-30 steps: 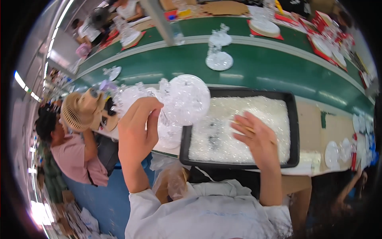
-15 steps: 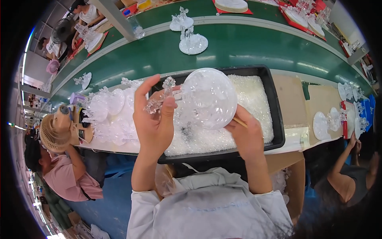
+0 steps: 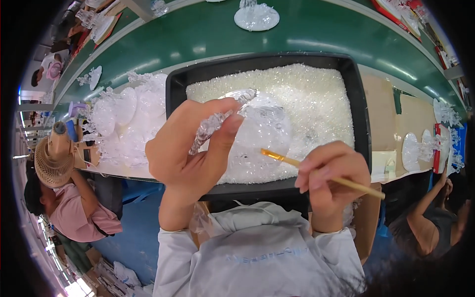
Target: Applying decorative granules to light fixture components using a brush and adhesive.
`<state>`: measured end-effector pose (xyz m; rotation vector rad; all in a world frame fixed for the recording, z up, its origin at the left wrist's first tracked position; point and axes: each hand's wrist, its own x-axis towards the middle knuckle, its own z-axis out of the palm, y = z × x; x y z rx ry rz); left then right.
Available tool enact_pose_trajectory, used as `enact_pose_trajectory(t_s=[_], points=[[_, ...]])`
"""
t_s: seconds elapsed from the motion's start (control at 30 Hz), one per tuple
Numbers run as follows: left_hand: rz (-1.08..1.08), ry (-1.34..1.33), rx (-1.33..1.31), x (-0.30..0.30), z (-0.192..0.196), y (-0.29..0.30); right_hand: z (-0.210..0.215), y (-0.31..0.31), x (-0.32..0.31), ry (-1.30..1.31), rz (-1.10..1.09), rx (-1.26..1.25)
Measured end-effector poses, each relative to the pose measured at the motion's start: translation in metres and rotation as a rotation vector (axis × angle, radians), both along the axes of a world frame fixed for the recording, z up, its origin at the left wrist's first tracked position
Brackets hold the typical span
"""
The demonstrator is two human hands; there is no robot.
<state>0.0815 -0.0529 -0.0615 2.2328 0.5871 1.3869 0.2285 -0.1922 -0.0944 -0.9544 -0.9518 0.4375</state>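
My left hand [image 3: 190, 148] grips a clear plastic ornament [image 3: 257, 133], a round disc with a frosted tree-like stem, held tilted over a black tray [image 3: 354, 94] filled with white glitter flakes [image 3: 316, 99]. My right hand [image 3: 329, 173] pinches a thin wooden brush [image 3: 321, 175] whose golden tip touches the disc's face. Both hands hover above the tray's near edge.
A pile of clear ornaments [image 3: 126, 119] lies left of the tray. A green conveyor belt [image 3: 198, 42] runs behind it, carrying a finished piece [image 3: 256, 16]. More ornaments [image 3: 420, 146] stand at right. People sit at my left [image 3: 69, 208] and right [image 3: 430, 218].
The ornament came from the left pile over the tray and now tilts toward me. My right hand left the glitter and now holds a brush against the disc.
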Motion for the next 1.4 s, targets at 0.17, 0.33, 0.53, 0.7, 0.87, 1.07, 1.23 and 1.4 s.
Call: enact_pose_trajectory(t_s=[0.17,0.33,0.53,0.7,0.87,1.07,1.23,1.4], points=[[-0.054,-0.008,0.102,-0.004,-0.003,0.002,-0.002,-0.002,0.0,-0.269,0.007,-0.064],[-0.086,-0.055,0.054,-0.006,-0.003,0.0,-0.002,-0.003,-0.002,-0.239,0.085,-0.048],[-0.072,0.009,0.101,-0.015,0.001,0.0,0.0,-0.005,-0.004,-0.217,0.106,-0.058],[-0.144,0.058,0.138,-0.013,0.002,0.002,-0.003,-0.007,-0.005,-0.231,0.06,-0.113],[-0.181,0.047,0.111,-0.014,0.002,0.002,-0.002,-0.003,-0.005,-0.222,0.066,-0.127],[-0.098,0.002,0.088,-0.008,-0.003,0.002,0.002,-0.002,0.0,-0.371,0.069,-0.146],[0.183,0.039,-0.098,-0.013,-0.003,-0.009,-0.019,-0.009,0.014,-0.251,0.2,0.38],[0.296,0.059,-0.101,-0.007,-0.004,-0.008,-0.02,-0.003,0.001,-0.586,0.07,0.403]])
